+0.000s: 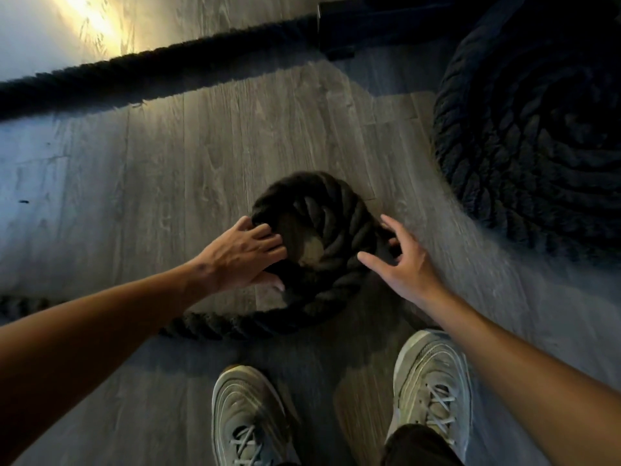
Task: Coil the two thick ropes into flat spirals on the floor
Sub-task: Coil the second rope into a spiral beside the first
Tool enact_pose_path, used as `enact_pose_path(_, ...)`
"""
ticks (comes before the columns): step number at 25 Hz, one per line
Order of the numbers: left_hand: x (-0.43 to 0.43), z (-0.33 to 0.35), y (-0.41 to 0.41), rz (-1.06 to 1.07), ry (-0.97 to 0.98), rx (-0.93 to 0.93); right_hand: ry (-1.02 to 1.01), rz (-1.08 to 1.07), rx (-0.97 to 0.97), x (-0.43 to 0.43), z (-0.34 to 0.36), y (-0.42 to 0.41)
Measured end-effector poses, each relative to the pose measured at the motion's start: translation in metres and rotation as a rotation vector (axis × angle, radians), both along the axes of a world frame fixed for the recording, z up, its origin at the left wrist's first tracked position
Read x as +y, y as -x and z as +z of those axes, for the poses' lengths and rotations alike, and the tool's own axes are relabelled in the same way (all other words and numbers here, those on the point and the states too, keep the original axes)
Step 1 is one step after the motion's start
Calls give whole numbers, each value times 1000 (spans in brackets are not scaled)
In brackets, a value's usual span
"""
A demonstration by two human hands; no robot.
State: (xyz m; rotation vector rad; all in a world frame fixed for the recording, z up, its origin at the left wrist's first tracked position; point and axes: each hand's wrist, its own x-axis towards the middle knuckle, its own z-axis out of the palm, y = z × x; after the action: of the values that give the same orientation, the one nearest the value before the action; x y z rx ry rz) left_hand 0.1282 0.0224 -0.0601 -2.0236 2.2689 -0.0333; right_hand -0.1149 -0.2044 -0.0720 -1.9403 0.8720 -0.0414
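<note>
sneakers (248, 418) stand just behind the small starter coil (336, 237) on the floor (168, 179), left hand (248, 253) pressing it flat-fingered, right hand (400, 260) spread wide at its edge: best pin the centre and feed the loose tail (235, 322) round snugly.

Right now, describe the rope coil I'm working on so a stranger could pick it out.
On the grey plank floor, look left of the big finished coil, just ahead of the pale shoes. The small coil sits between the left hand and right hand, only a few turns wide, with a loose tail trailing left.
</note>
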Motion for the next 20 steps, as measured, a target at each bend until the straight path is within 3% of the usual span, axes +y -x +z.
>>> enact_pose_path(5, -28, -1, 52, 523, 66, 132, -18, -44, 44, 11, 6, -19)
enact_pose_path(7, -44, 4, 75, 615, 5, 158, -45, -114, 115, 18, 7, -36)
enact_pose_path(12, -56, 5, 97, 712, -115, 364, 192, -76, 330, 21, 14, -52)
enact_pose_path(14, -52, 6, 80, 526, -156, 397, 217, -70, 320, 18, 14, -52)
enact_pose_path(18, -30, 23, -15, -188, -193, 129, 206, -48, 285, 18, 11, -48)
enact_pose_path(20, -26, 27, -49, -363, -221, 79, 203, -54, 278, 17, 10, -47)
